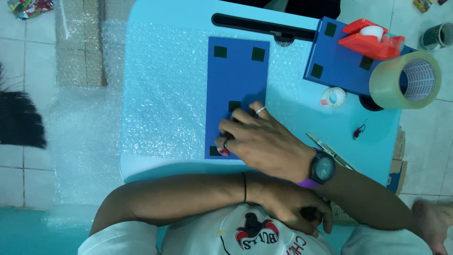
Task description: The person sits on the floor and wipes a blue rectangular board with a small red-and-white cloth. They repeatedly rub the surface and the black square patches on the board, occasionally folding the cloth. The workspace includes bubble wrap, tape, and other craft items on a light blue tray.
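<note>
My right hand (pixel 257 139), with a dark watch on the wrist and rings on two fingers, presses its fingertips down on the lower part of a blue rectangular board (pixel 236 78). The board carries small dark green squares and lies on a sheet of bubble wrap (pixel 165 94) over a light blue lap table (pixel 302 113). My left arm crosses under the right one. My left hand (pixel 292 208) is curled against my white shirt near the table's front edge, and whether it holds anything I cannot tell.
A second blue board (pixel 337 63) at the right carries a red tape dispenser (pixel 370 40). A big roll of clear packing tape (pixel 406 80), a small tape roll (pixel 333 97) and scissors (pixel 330 151) lie nearby. Cardboard (pixel 80 42) and a black brush (pixel 19 118) sit on the floor at left.
</note>
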